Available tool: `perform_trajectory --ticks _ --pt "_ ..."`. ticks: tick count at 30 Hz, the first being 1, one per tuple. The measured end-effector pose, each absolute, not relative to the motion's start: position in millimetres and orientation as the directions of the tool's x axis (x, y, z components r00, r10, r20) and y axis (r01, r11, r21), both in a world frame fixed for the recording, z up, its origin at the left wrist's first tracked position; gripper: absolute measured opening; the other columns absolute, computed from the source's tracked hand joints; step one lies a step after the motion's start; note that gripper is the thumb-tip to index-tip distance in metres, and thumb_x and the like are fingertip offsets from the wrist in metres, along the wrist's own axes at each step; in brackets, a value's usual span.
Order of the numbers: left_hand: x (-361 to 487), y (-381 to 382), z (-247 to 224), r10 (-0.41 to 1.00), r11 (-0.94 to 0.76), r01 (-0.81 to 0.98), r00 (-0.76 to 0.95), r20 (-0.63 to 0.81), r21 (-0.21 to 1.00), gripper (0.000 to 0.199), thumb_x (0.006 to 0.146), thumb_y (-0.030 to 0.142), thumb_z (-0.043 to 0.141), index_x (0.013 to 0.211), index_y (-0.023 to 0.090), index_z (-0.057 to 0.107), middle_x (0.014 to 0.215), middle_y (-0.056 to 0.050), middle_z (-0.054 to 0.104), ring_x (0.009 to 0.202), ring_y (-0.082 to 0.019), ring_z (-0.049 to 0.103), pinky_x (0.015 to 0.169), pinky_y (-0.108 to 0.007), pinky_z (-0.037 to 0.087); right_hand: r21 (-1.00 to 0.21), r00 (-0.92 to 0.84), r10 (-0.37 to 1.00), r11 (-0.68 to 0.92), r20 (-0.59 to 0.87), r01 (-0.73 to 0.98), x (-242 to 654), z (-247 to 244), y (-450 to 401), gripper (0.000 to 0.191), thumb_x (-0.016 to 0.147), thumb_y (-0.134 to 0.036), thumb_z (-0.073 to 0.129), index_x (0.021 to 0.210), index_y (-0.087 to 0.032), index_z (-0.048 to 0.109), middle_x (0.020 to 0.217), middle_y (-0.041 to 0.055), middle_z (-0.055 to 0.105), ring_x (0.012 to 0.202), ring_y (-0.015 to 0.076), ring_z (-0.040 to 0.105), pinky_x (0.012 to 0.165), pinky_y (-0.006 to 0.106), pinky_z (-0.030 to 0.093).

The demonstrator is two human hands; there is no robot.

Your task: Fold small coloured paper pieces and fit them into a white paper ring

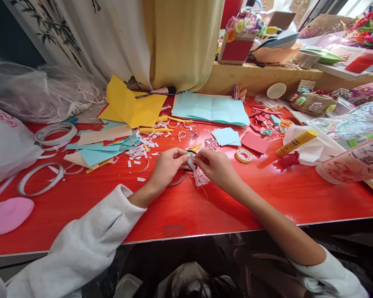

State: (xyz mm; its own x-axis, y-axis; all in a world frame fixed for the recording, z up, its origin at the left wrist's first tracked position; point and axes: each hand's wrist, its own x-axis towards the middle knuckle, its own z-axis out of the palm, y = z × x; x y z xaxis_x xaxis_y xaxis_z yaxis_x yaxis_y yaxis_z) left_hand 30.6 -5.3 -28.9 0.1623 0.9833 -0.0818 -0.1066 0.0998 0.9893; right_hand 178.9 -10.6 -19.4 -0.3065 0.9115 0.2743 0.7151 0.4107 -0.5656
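Observation:
Near the middle of the red table [112, 219], my left hand [171, 164] and my right hand [214, 164] meet with their fingertips close together. Both pinch a small pale blue piece [189, 158] between them. Just below it lies a pinkish, lacy-looking scrap [200, 178], with a thin yellow strand trailing down. Scissors with yellow blades [194, 147] and dark handles lie partly hidden beneath my fingers. A round ring shape is partly covered by my left hand.
Blue sheets [211, 108], yellow paper [133, 107] and white scraps [138, 152] lie behind my hands. Tape rings [41, 179] and a pink disc [9, 215] are at left. A glue stick [296, 142], a spool [243, 155] and a patterned tub [351, 165] stand or lie right.

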Motion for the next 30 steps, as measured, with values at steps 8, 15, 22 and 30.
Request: perform_trajectory --ticks 8,15,22,30 --pt "31 -5 -29 0.99 0.072 -0.038 0.128 -0.067 0.997 0.014 0.065 0.016 0.065 0.078 0.012 0.059 0.072 -0.001 0.064 0.065 -0.012 0.061 0.065 -0.027 0.053 -0.561 -0.31 0.911 0.412 0.273 0.718 179 -21 -11 0.015 0.08 -0.016 0.05 0.066 -0.015 0.054 0.061 0.0021 0.059 0.051 0.0099 0.046 0.051 0.022 0.028" --pt "29 -4 -37 0.986 -0.045 0.074 0.163 0.032 0.996 0.017 0.067 0.021 0.063 0.081 0.015 0.056 0.077 -0.001 0.062 0.073 -0.013 0.06 0.067 -0.027 0.052 -0.553 -0.309 0.917 0.4 0.253 0.731 179 -21 -11 0.016 0.081 -0.015 0.049 0.066 -0.015 0.054 0.061 0.0024 0.059 0.051 0.0101 0.045 0.05 0.022 0.027" --pt "26 -3 -44 0.981 -0.131 0.177 0.168 0.101 0.975 0.02 0.071 0.025 0.061 0.088 0.017 0.056 0.077 0.0 0.061 0.072 -0.013 0.06 0.068 -0.027 0.051 -0.575 -0.294 0.937 0.348 0.189 0.74 179 -20 -10 0.015 0.082 -0.017 0.05 0.069 -0.014 0.057 0.062 0.0026 0.06 0.051 0.0099 0.045 0.051 0.022 0.027" --pt "28 -8 -36 0.975 -0.155 0.113 0.178 0.133 0.981 0.023 0.072 0.022 0.058 0.094 0.016 0.053 0.074 0.001 0.059 0.07 -0.012 0.061 0.068 -0.025 0.051 -0.681 -0.268 0.952 0.294 0.148 0.671 180 -15 -10 0.02 0.082 -0.021 0.049 0.064 -0.015 0.055 0.057 0.0006 0.056 0.051 0.0095 0.045 0.05 0.022 0.029"
